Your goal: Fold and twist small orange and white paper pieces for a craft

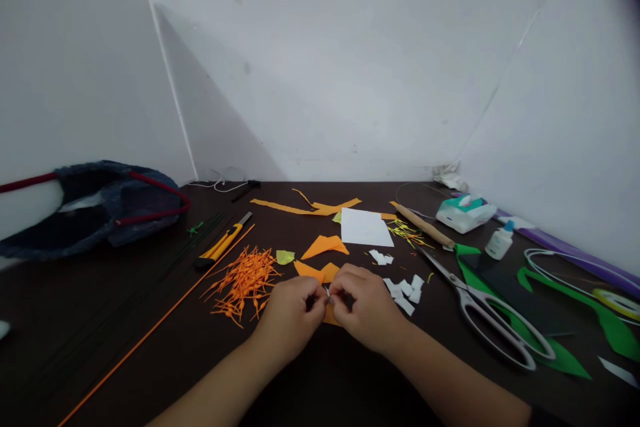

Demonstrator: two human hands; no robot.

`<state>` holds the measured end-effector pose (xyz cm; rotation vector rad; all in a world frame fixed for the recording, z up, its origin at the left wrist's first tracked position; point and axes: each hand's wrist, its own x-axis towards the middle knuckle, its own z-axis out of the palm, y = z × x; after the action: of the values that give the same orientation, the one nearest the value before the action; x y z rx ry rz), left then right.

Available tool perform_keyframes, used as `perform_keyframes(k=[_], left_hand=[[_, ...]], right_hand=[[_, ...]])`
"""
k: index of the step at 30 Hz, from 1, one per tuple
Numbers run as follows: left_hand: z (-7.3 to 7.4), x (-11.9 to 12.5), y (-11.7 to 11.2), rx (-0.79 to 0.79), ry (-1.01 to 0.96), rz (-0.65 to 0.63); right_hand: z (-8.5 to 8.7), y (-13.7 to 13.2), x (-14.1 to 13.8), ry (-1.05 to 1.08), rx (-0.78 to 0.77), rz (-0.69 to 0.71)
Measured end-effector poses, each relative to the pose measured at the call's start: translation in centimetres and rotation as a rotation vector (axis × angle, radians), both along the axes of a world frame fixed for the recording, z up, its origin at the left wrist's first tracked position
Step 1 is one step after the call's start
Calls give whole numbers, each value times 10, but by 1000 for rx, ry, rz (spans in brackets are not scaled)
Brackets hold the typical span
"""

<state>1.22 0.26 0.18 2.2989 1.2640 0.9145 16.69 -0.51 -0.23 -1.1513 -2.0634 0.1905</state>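
Both hands meet at the middle of the table's near side, fingertips almost touching. My left hand and my right hand are each closed in a pinch on a small white scrap of paper, mostly hidden by the fingers. Orange paper pieces lie just beyond and beneath the fingers. To the left is a heap of thin orange paper twists, some with thicker bulges. Several white paper scraps lie right of my right hand, and a white sheet is farther back.
At left lie a yellow utility knife, a long orange stick and a dark bag. To the right are large scissors, green paper, a glue bottle, a tissue pack and a wooden rod.
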Motion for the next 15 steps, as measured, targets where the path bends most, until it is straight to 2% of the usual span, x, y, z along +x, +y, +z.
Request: perform_keyframes(k=[6, 10, 15], left_hand=[[-1, 1, 0, -28, -11, -41], [3, 2, 0, -96, -100, -65], [5, 2, 0, -251, -239, -22]], right_hand=[[3, -1, -4, -27, -13, -29], [4, 0, -4, 82, -79, -4], [4, 3, -1, 213, -140, -7]])
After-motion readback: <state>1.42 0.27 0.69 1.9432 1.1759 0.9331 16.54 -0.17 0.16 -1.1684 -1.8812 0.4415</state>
